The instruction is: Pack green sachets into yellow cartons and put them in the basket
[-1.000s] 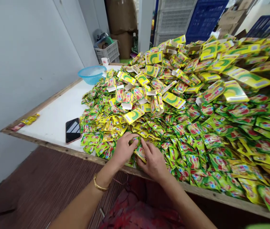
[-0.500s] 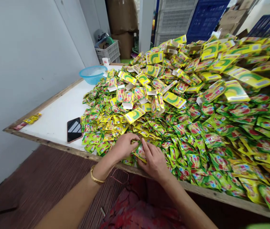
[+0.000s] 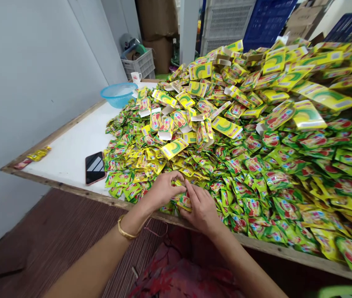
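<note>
At the table's front edge my left hand (image 3: 164, 188) and my right hand (image 3: 203, 208) meet over a small green-and-yellow printed pack (image 3: 183, 201). The right fingers wrap its right side, and the left thumb and forefinger pinch near its upper end. Whether it is a carton or a sachet I cannot tell, as fingers hide much of it. Around the hands lie many loose green sachets (image 3: 253, 207) with red pictures and yellow sachets (image 3: 146, 159). Just beyond them a yellow carton (image 3: 174, 148) rests on the sachets.
Behind, a heap of yellow cartons (image 3: 227, 126), some with flaps open, spreads to the right. On the white tabletop (image 3: 70, 142) lie a phone (image 3: 95, 168) and a strip of small packets (image 3: 33, 157). A blue basket (image 3: 118, 96) and white cup (image 3: 136, 77) stand at the back.
The left thumb and forefinger have shifted slightly at the upper end of the pack. The right hand stays around it. The camera view has moved a little.
</note>
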`<state>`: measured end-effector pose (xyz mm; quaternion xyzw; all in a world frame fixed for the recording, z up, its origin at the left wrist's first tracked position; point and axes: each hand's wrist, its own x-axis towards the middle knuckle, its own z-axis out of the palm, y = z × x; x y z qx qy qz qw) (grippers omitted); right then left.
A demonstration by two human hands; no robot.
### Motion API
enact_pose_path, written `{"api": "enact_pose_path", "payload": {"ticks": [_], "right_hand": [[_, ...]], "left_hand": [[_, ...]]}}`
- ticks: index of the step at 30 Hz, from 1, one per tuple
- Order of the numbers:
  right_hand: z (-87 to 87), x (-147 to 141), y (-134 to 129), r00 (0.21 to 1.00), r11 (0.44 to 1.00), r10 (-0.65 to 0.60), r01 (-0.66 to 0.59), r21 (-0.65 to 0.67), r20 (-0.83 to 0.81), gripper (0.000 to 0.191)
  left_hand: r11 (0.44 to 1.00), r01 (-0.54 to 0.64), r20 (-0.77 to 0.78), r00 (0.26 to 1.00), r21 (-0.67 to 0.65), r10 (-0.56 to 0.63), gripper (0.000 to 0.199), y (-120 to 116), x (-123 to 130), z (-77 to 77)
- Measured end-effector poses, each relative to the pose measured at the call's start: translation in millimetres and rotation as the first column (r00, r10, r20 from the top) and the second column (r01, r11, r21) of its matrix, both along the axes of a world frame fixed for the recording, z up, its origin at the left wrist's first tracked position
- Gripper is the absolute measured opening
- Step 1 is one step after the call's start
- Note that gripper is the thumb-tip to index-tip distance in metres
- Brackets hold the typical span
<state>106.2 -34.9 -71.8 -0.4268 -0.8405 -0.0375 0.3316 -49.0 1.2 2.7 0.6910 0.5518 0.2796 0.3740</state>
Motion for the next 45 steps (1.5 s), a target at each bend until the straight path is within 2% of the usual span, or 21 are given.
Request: {"api": "enact_pose_path", "payload": {"ticks": [2,3,5,8,10,15,19,22,24,28,32,34,37,40,45], "right_hand": [[0.3,-0.2,0.1,1.000,1.000,0.012,-0.012,-0.018,0.013,0.076],[0.4,-0.2,0.0,1.000,0.999,0.019,-0.018,-0.026,0.022,0.076],[0.4,-0.2,-0.4,0.999,0.999,0.024,-0.023,-0.031,0.036,0.075],[-0.4,-0.4,-0.6,1.000,0.999,0.001,0.000,-0.035,0.012,0.076],[-1.1,-0.9,-0.2,1.000,0.999,-0.008,0.007,-0.040,-0.013,0.077],[-0.4,-1.9,0.6,1.000,0.999,0.008,-0.008,-0.036,0.012,0.076],[0.4,-1.5,-0.4,0.999,1.000,0.002,-0.001,-0.017,0.048,0.074],[-0.7,-1.2,-1.6,0.997,1.000,0.009,-0.008,-0.016,0.082,0.073],[-1.5,-0.9,-2.2,0.995,1.000,0.017,-0.016,-0.010,0.097,0.073],[-2.1,-0.1,-1.4,0.998,1.000,0.011,-0.009,-0.021,0.069,0.074],[-3.0,0.0,1.5,0.999,0.998,-0.038,0.037,-0.046,-0.021,0.072],[-3.1,-0.5,2.4,0.997,0.997,-0.050,0.046,-0.064,-0.058,0.071],[-1.9,-1.8,1.9,0.999,0.997,-0.010,0.007,-0.072,-0.038,0.071],[-0.6,-2.0,0.8,1.000,0.998,0.017,-0.016,-0.063,0.016,0.071],[-1.4,0.1,2.1,0.999,0.999,-0.035,0.035,-0.038,0.004,0.069]], "left_hand": [[0.995,-0.086,-0.078,0.993,0.045,0.089,0.010,-1.4,1.4,-2.2],[0.995,-0.090,-0.116,0.989,0.049,0.095,0.007,-2.0,1.2,-2.3],[0.999,-0.038,-0.153,0.987,0.024,0.041,0.006,-2.9,-1.1,-0.9],[0.997,0.080,-0.108,0.991,-0.019,-0.082,0.018,-3.3,-8.0,2.8],[0.995,0.095,-0.076,0.992,-0.018,-0.096,0.021,-3.4,-12.1,4.0],[0.997,-0.071,-0.095,0.993,-0.009,0.070,0.012,-3.6,-11.3,-3.6],[0.984,-0.179,-0.089,0.980,0.006,0.179,0.014,-4.1,-6.7,-9.6],[0.994,-0.107,-0.167,0.980,0.037,0.112,0.004,-3.4,-6.0,-6.3],[0.999,-0.041,-0.190,0.981,0.028,0.045,0.006,-1.5,-6.0,-3.1],[0.999,0.010,-0.054,0.998,-0.054,-0.013,0.007,2.7,-5.8,-2.4],[0.990,0.006,0.203,0.979,-0.138,0.022,0.020,1.2,-12.4,-3.4],[0.983,0.011,0.271,0.962,-0.184,0.040,0.025,-1.1,-17.8,-2.6],[0.982,0.001,0.186,0.982,-0.187,0.035,0.008,-3.9,-20.8,-2.7],[0.986,-0.023,0.068,0.997,-0.165,0.034,0.026,-4.1,-13.4,-5.9],[0.994,-0.069,0.058,0.996,-0.090,0.074,0.026,-1.3,-0.3,-6.8]]}}
